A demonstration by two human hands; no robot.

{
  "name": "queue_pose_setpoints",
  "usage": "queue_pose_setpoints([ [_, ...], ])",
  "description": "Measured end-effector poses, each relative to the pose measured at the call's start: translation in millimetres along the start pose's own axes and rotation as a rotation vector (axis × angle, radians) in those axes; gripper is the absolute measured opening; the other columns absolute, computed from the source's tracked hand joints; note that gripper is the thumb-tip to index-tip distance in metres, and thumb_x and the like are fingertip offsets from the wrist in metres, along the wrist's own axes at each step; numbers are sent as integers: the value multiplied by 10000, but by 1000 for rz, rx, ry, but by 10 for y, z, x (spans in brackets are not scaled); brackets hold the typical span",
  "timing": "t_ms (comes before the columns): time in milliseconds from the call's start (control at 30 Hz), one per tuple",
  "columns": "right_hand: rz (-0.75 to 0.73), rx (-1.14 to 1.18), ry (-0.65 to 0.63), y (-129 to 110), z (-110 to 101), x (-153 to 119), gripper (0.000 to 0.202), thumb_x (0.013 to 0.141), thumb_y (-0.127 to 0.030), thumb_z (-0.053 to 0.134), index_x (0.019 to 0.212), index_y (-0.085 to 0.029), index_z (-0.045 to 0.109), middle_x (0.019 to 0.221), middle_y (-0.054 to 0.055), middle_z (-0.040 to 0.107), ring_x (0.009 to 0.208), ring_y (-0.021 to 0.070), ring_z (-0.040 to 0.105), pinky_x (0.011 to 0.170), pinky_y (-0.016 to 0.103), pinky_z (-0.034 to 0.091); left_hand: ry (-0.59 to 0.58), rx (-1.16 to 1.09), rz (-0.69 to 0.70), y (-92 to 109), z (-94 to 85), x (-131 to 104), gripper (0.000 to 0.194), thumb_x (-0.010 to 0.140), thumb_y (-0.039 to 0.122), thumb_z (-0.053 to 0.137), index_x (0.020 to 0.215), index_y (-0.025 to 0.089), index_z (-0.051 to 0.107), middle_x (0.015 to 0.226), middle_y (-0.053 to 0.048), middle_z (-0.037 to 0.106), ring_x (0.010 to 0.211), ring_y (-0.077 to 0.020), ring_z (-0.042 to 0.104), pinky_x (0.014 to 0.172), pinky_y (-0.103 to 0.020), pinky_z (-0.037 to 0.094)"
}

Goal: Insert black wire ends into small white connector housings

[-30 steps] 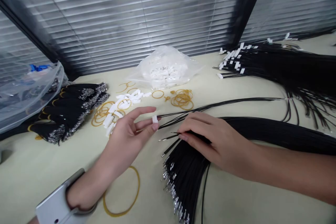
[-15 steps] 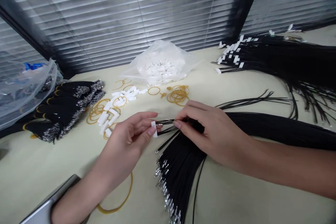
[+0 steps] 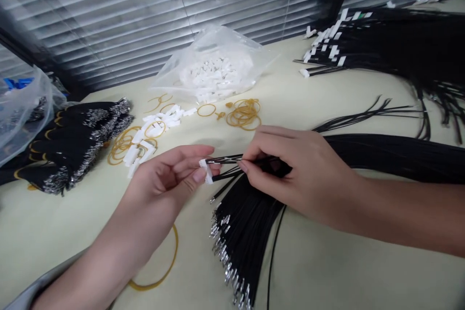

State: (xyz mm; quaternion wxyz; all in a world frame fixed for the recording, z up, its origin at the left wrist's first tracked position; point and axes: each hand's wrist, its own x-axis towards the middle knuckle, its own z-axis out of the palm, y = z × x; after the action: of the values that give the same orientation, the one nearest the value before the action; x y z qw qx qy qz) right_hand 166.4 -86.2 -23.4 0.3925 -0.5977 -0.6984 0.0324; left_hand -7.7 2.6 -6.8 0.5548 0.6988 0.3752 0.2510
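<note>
Between thumb and fingers, my left hand (image 3: 174,174) pinches a white connector housing (image 3: 206,171). Several black wires run from the housing toward the right. Just beside it my right hand (image 3: 286,169) is closed, its thumb and index finger pinching a black wire (image 3: 232,158) whose tip lies near the housing. Whether that tip sits inside a slot is too small to tell. Below both hands a fanned bundle of black wires (image 3: 247,218) lies on the table, with bare metal terminals (image 3: 227,261) at its lower left ends.
Loose white housings (image 3: 169,117) and yellow rubber bands (image 3: 244,114) lie behind my hands. Farther back stands a clear bag of white housings (image 3: 218,70). Banded wire bundles (image 3: 94,126) lie left; wires with white housings (image 3: 392,43) lie back right. One large rubber band (image 3: 174,247) rests near my left forearm.
The view has shifted, so the background sits higher and the left-hand items lie farther left. Both hands keep their pinch on the housing and the wire.
</note>
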Motion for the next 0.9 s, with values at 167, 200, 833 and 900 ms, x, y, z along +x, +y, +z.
queue_pose_setpoints([
  [167,-29,21,10,3,-12,-7,103,759,-123,549,675,-168,511,658,-36,511,593,66,476,532,185,348,-31,-27,-8,0,-10,-1,228,726,205,669,950,242,673,773,-6,731,781,-161,679,679,-180,528],
  [200,-36,22,13,4,-12,-9,104,754,-115,548,670,-164,512,654,-37,505,587,62,469,532,181,345,-34,-36,-13,2,-11,0,223,727,201,671,946,244,675,783,-4,733,780,-153,679,671,-164,523],
  [833,-384,-26,-21,-11,8,-34,151,807,-143,498,686,-129,586,660,1,524,573,98,436,602,267,352,-52,-180,-165,87,-31,-8,175,769,189,661,933,248,640,833,43,717,842,-80,632,757,-97,471],
  [900,-397,-37,-15,-9,16,-33,154,817,-145,490,700,-129,588,672,6,534,572,99,432,597,267,350,-62,-162,-166,76,-35,-3,194,766,212,667,950,266,632,827,56,706,842,-71,618,749,-85,463],
])
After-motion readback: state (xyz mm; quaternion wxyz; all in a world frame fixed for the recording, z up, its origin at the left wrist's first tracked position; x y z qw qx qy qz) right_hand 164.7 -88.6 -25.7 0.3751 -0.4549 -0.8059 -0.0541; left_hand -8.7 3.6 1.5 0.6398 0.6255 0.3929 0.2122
